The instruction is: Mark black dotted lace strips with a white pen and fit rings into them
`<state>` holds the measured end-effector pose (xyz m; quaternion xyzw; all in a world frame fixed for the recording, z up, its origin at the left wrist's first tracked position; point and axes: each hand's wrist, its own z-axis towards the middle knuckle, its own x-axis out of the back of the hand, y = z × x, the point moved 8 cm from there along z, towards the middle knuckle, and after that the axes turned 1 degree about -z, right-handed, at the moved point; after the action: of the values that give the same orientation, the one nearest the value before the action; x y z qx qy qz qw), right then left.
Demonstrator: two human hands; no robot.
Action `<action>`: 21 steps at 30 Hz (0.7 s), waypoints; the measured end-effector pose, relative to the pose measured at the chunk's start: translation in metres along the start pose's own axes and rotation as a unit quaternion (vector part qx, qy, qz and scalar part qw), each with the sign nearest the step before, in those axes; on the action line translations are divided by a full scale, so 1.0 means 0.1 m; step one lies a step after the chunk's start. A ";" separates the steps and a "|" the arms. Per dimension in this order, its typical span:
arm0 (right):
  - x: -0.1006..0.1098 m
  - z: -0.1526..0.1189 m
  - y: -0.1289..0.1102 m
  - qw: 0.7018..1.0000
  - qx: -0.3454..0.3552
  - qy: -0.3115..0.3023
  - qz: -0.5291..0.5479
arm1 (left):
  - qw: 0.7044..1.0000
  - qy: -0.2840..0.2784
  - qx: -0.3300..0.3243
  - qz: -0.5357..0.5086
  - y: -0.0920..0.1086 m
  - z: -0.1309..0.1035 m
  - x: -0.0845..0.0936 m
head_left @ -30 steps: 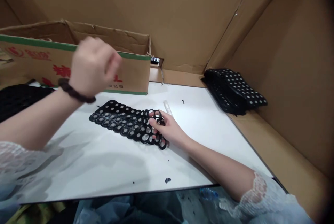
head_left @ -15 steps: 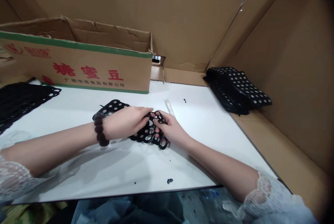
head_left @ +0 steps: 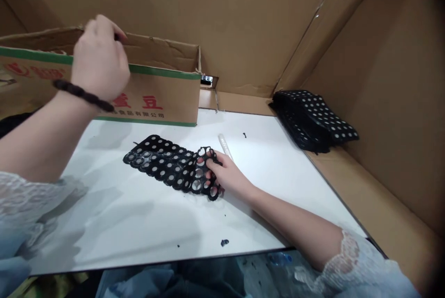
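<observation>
A black strip with rows of round holes (head_left: 163, 161) lies slantwise on the white table. My right hand (head_left: 227, 175) pinches its right end, which is slightly raised and bunched between thumb and fingers. Up at the left, my left hand (head_left: 100, 57) is over the front edge of the open carton (head_left: 167, 96), away from the strip. Its fingers are curled, and a small dark bit shows at the fingertips, too small to make out. A dark beaded band circles the left wrist.
Folded black perforated sheets (head_left: 313, 119) lie at the table's right back corner. A clear narrow strip (head_left: 225, 145) is behind my right hand. Small black scraps (head_left: 225, 243) dot the white table (head_left: 139, 228). Cardboard walls rise behind and at the right.
My left hand has let go of the perforated strip and moved up and left to the carton, uncovering the strip's middle. My right hand keeps its hold in nearly the same place.
</observation>
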<state>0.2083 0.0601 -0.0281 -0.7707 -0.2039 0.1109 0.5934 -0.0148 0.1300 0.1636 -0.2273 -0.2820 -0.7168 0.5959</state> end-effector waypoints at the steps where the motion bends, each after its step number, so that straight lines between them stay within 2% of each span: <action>1: 0.00 -0.01 0.00 1.000 -0.008 0.000 0.002 | 1.000 -0.027 0.011 0.005 -0.10 0.09 -0.06; 2: 0.00 -0.02 0.00 1.000 -0.012 -0.003 0.002 | 0.998 -0.051 0.020 0.008 -0.16 0.13 -0.11; 4: -0.01 -0.04 -0.04 1.000 -0.009 -0.012 -0.015 | 0.998 -0.070 -0.002 0.007 -0.09 0.10 -0.14; 6: -0.03 -0.06 -0.09 0.999 0.005 -0.028 -0.036 | 0.998 -0.025 -0.062 -0.003 0.20 -0.10 -0.04; 7: -0.03 -0.07 -0.12 0.998 0.016 -0.034 -0.041 | 0.996 -0.032 -0.089 -0.007 0.37 -0.25 -0.03; 9: -0.01 -0.07 -0.16 0.998 0.035 -0.035 -0.033 | 0.981 -0.136 -0.134 -0.014 0.69 -0.62 -0.17; 11: 0.03 -0.07 -0.18 0.999 0.041 -0.019 -0.018 | 0.937 -0.309 -0.152 -0.055 0.92 -1.06 -0.43; 12: 0.04 -0.06 -0.18 0.999 0.037 -0.011 -0.013 | 0.918 -0.353 -0.158 -0.082 1.00 -1.23 -0.50; 15: 0.05 -0.07 -0.17 0.999 0.031 0.005 -0.010 | 0.889 -0.405 -0.131 -0.167 1.09 -1.49 -0.61; 18: -0.01 -0.09 -0.20 0.999 0.044 -0.007 -0.028 | 0.865 -0.427 -0.084 -0.249 1.08 -1.53 -0.65; 21: -0.07 -0.11 -0.19 0.998 0.046 -0.024 -0.035 | 0.835 -0.456 -0.065 -0.301 1.11 -1.55 -0.66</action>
<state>0.2024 0.0518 -0.0071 -0.7319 -0.2399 0.1179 0.6268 0.1082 0.0590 0.0201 -0.4707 -0.5289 -0.6925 0.1386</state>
